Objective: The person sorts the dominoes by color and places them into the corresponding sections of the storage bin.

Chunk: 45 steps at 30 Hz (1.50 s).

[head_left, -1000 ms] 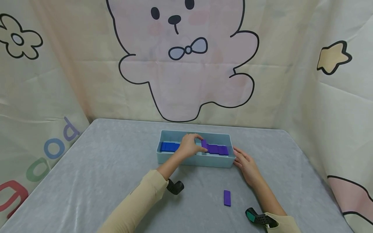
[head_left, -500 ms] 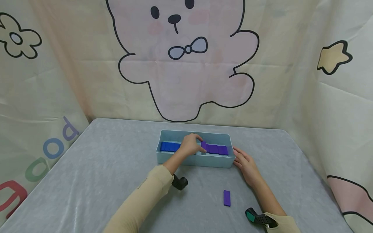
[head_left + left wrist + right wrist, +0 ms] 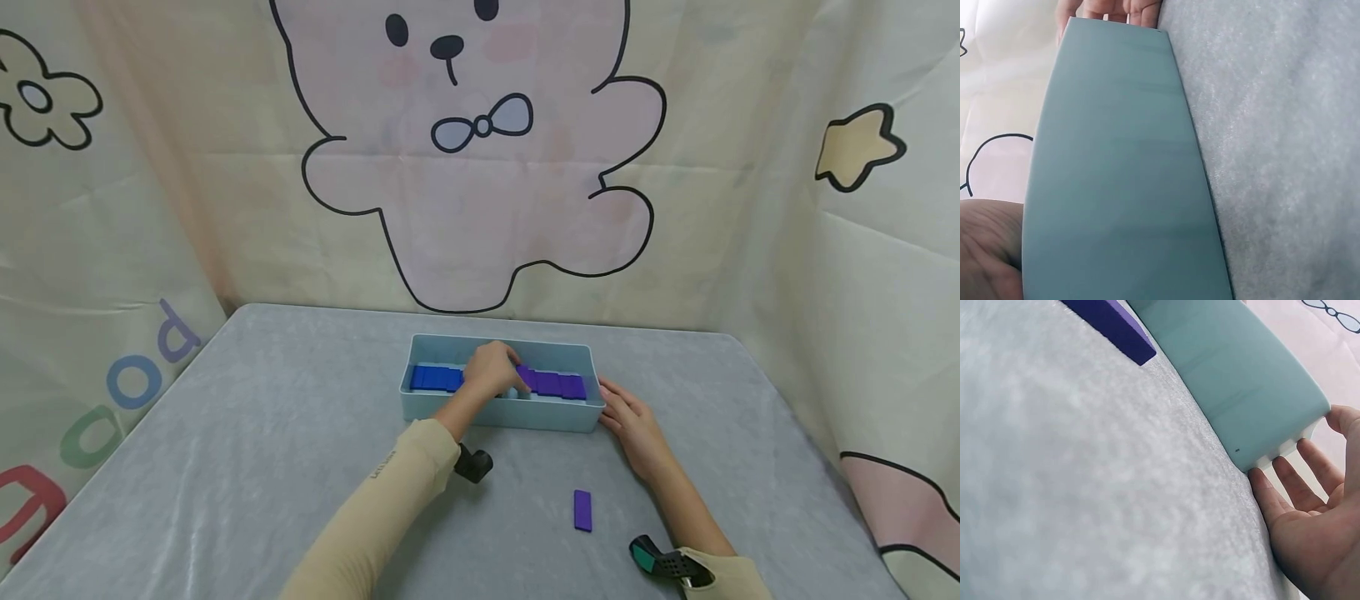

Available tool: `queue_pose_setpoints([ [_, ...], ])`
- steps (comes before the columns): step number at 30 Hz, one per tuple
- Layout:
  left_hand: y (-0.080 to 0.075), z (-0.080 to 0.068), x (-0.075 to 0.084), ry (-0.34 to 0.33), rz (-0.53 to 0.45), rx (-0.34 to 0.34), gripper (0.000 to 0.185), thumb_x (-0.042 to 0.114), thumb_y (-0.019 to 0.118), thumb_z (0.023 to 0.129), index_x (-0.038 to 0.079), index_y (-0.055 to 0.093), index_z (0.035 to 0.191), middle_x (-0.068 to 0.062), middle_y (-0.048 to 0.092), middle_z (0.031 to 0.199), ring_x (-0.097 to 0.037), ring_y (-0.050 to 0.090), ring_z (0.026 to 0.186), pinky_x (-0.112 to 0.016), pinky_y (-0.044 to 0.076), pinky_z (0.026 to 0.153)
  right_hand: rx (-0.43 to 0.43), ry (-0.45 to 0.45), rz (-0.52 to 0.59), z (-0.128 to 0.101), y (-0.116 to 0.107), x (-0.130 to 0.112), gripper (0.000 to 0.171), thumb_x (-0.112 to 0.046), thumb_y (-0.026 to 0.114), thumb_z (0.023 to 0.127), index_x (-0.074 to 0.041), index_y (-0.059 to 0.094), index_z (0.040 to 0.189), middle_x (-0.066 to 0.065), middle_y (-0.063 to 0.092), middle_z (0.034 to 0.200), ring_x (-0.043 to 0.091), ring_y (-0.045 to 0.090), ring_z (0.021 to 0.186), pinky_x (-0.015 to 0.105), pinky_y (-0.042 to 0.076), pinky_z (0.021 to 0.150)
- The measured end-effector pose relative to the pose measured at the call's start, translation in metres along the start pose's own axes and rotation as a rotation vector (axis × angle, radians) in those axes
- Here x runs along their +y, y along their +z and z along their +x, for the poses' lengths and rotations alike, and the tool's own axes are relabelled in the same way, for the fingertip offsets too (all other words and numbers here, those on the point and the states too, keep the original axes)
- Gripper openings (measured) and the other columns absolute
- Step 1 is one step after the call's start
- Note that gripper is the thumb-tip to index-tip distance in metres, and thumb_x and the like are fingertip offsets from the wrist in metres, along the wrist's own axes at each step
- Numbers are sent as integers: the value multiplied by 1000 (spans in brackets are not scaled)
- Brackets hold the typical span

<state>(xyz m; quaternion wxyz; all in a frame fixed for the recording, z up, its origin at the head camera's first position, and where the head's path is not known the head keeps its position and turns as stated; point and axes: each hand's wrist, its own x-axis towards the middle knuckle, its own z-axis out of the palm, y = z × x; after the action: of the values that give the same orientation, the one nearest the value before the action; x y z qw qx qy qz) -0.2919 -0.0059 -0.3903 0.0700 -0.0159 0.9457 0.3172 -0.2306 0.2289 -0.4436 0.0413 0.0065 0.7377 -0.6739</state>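
A light blue-green box [image 3: 502, 417] stands lengthwise on the table. My left hand [image 3: 490, 371] reaches into its middle, thumb and forefinger at the two ends of the leftmost purple block [image 3: 527, 379]. Several more purple blocks [image 3: 561, 386] lie in a row to the right of it, and blue blocks [image 3: 437, 378] lie in the left part; the left hand hides what is between. At the box's right end, my right hand [image 3: 633, 425] rests its fingers against the end wall. The right wrist view shows its extended fingers [image 3: 1319, 465] touching that wall and the thumb at the rim.
A single purple block [image 3: 582, 510] lies on the grey cloth table [image 3: 300, 417], in front of the box and left of the right forearm. Behind the table hangs a printed curtain [image 3: 225, 192]. A black wrist camera [image 3: 474, 463] sits below the left hand.
My left hand has lowered slightly with the leftmost purple block, which now sits lower, beside the row. The left forearm has shifted right. My right hand stays against the box.
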Motion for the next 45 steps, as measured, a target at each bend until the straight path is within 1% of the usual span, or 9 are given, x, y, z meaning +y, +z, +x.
queue_pose_setpoints([
  [6, 3, 2, 4, -31, 38, 15, 52, 25, 100, 72, 19, 81, 120, -1, 76, 126, -23, 70, 104, -36, 60, 73, 7, 8, -1, 0, 0, 0, 60, -33, 45, 115, 3, 34, 162, 27, 37, 165, -7, 63, 104, 11, 51, 94],
  [11, 7, 6, 6, -48, 51, 8, 53, 25, 101, 71, 20, 81, 121, -1, 76, 127, -24, 70, 109, -37, 60, 73, 6, 6, 3, 0, 0, 1, 60, -32, 44, 115, 3, 33, 163, 27, 37, 165, -7, 63, 105, 10, 51, 94],
  [16, 9, 9, 6, -73, 46, -4, 56, 23, 101, 70, 21, 81, 123, -1, 75, 130, -25, 71, 109, -37, 60, 70, 10, 1, 9, 0, 0, 2, 59, -31, 45, 115, 4, 34, 162, 28, 38, 164, -6, 63, 105, 11, 51, 95],
  [19, 10, 10, 5, -78, 42, -4, 53, 22, 101, 71, 19, 82, 120, -2, 76, 127, -25, 71, 108, -38, 60, 71, 11, 2, 11, -1, 1, 2, 59, -31, 45, 115, 4, 35, 162, 28, 37, 164, -6, 63, 104, 11, 51, 95],
  [22, 11, 12, 5, -74, 42, 1, 49, 20, 101, 71, 17, 82, 117, -3, 77, 124, -25, 72, 106, -38, 62, 72, 9, 4, 12, -1, 1, 3, 59, -31, 45, 115, 3, 35, 162, 27, 37, 164, -6, 64, 104, 11, 51, 95],
  [30, 12, 13, 4, -58, 50, 13, 41, 17, 100, 72, 11, 83, 108, -6, 79, 116, -25, 73, 96, -39, 61, 68, 10, 5, 21, 0, 1, 3, 59, -31, 45, 115, 3, 34, 162, 27, 38, 165, -6, 64, 105, 12, 51, 95],
  [37, 11, 14, 5, -62, 55, 14, 43, 15, 99, 74, 7, 79, 110, -10, 77, 117, -27, 72, 99, -43, 63, 75, 16, 12, 11, 1, 2, 1, 59, -32, 46, 115, 2, 35, 162, 26, 38, 165, -5, 63, 105, 11, 51, 95],
  [41, 11, 14, 5, -67, 76, 16, 43, 18, 99, 74, 8, 79, 110, -9, 77, 117, -27, 73, 101, -43, 64, 77, 21, 11, 11, 2, 2, 0, 59, -31, 46, 115, 3, 36, 161, 27, 38, 164, -5, 64, 105, 11, 51, 95],
  [45, 11, 14, 6, -73, 102, 0, 43, 21, 99, 75, 13, 81, 112, -5, 77, 119, -26, 72, 105, -43, 63, 79, 29, 17, 8, 3, 2, 0, 60, -32, 46, 115, 3, 36, 161, 26, 39, 164, -5, 64, 105, 11, 51, 94],
])
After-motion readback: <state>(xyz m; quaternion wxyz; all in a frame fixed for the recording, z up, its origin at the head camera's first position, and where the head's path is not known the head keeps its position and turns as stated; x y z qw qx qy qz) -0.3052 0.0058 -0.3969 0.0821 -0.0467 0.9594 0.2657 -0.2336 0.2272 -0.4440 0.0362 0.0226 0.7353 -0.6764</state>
